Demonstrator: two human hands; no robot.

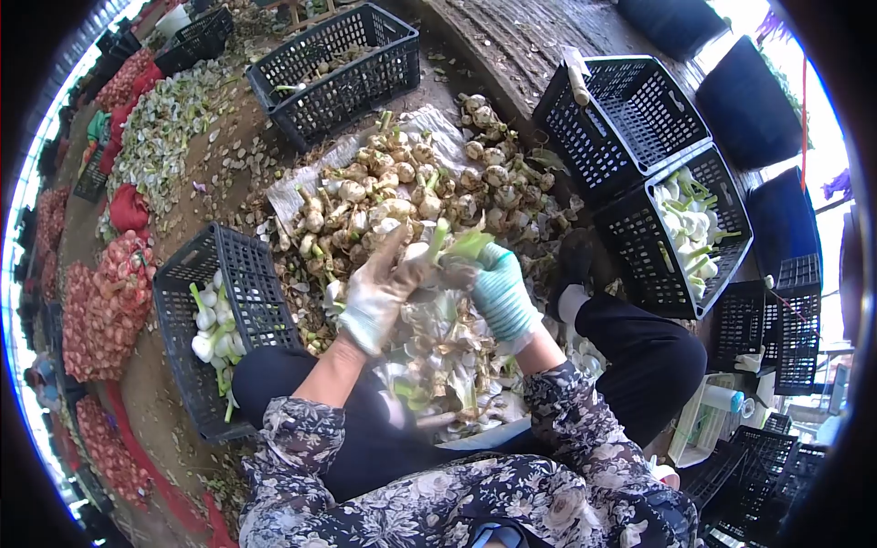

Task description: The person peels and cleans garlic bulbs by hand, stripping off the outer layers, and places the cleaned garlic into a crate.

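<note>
My left hand [379, 290], in a soiled pale glove, is closed around a garlic bulb [417, 251] with a short green stem [439, 236] pointing up. Close beside it, my right hand [501, 294], in a teal-striped glove, is closed on a green and brown garlic leaf [470, 245]; its fingertips are partly hidden. Beyond both hands lies a heap of unpeeled garlic bulbs [375, 178] on a pale sack [290, 194]. Peeled skins and leaves [457, 352] cover the lap and the ground below my hands.
Black crates with white garlic stand at the left [174, 301] and right [630, 265]. Another crate [365, 91] stands beyond the heap. A wooden-handled tool [577, 80] rests on the rim of an upper right crate [653, 110]. Red net bags [110, 306] line the far left.
</note>
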